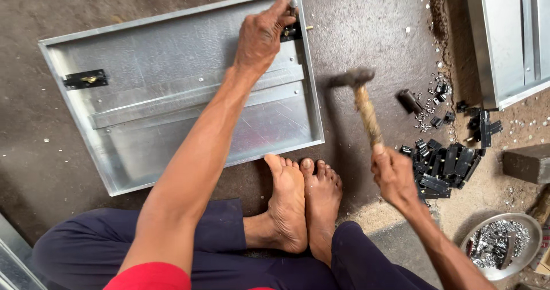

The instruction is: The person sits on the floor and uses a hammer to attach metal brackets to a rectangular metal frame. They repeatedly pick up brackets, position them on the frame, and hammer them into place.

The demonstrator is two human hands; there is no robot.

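A shallow galvanized metal tray (143, 95) lies on the dark floor in front of me. My left hand (260, 35) reaches to its far right corner and pinches a small metal punch (293, 5) upright against a black latch fitting (289, 33) on the rim. A second black latch (85, 79) sits on the tray's left wall. My right hand (392, 175) grips the wooden handle of a hammer (360, 95). Its head is blurred and hangs right of the tray, apart from the punch.
My bare feet (301, 201) rest against the tray's near edge. A heap of black latch parts (444, 164) lies at the right, with loose ones beyond. A metal bowl of small rivets (504, 250) stands at the lower right. More sheet-metal panels (507, 38) lie at the top right.
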